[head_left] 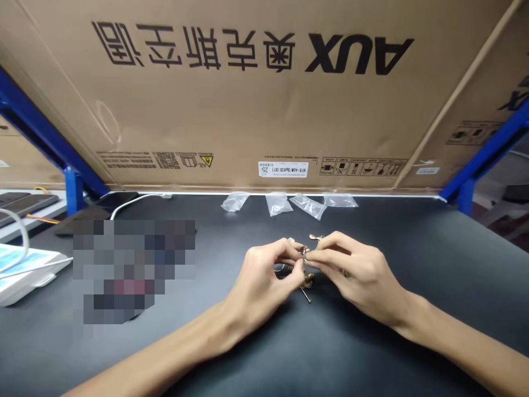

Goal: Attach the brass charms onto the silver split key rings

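My left hand [264,275] and my right hand [366,273] meet above the dark tabletop, fingertips almost touching. Both are closed in a pinch on a small gold-coloured metal piece [306,251], whose kind is mostly hidden by the fingers. Just below the fingertips shows a rounded gold part [308,280], with a thin metal pin [306,295] sticking out toward me. Beyond the right fingers lies another small gold piece [313,237] with a flat, rounded end. I cannot tell whether these parts are joined.
Several small clear plastic bags [308,207] lie along the table's back edge. A large cardboard box [248,110] with upside-down print rises behind, between blue metal posts [74,190]. At left are a white box [33,270], a white cable [132,203] and a pixelated area.
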A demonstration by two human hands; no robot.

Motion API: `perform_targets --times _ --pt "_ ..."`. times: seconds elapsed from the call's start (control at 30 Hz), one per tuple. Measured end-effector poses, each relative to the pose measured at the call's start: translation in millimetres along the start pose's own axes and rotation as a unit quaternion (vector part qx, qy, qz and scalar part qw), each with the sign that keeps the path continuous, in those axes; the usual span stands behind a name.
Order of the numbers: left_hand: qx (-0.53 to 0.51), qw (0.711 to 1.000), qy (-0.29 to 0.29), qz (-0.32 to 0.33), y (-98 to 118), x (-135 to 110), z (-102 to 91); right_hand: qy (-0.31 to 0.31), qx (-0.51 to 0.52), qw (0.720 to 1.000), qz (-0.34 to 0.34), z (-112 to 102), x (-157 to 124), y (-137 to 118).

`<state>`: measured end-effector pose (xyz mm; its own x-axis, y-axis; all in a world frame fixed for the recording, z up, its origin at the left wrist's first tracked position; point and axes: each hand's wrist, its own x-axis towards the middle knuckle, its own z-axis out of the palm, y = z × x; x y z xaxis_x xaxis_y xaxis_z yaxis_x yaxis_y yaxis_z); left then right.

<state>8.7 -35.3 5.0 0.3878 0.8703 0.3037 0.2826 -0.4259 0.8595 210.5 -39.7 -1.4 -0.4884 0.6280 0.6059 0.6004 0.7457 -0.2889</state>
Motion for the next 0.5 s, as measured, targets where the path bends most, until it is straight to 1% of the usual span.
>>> perform_targets --times 0.1,0.17,0.23,0.3,0.37,0.43,0.5 --pt "-0.077 0.996 0.01 -0.053 2.5 0.1 -0.4 -0.01 -0.084 0.995 -0.061 0.2 -1.6 -0.6" --pt "-0.127 0.989 0.015 -0.078 3.6 1.2 -1.8 -0.008 -0.104 0.992 -0.077 -1.7 -0.5 -0.6" --pt "-0.15 0.984 0.023 -0.091 3.2 3.3 -4.1 0.002 -0.08 0.996 -0.045 -6.4 2.3 3.5" --pt "-0.153 0.982 0.03 -0.104 1.4 5.9 -6.6 0.007 -0.058 0.998 0.021 -13.5 6.0 13.7" --pt "-0.158 0.98 0.034 -0.117 -1.1 7.9 -8.6 0.004 -0.084 0.994 0.073 -20.4 9.2 29.1" --pt "-0.165 0.978 0.031 -0.121 -3.3 9.0 -9.8 -0.036 -0.113 0.989 0.088 -24.1 10.6 45.4" --pt "-0.168 0.978 0.028 -0.12 -4.6 9.3 -10.3 -0.085 -0.113 0.986 0.088 -23.6 10.2 57.8"
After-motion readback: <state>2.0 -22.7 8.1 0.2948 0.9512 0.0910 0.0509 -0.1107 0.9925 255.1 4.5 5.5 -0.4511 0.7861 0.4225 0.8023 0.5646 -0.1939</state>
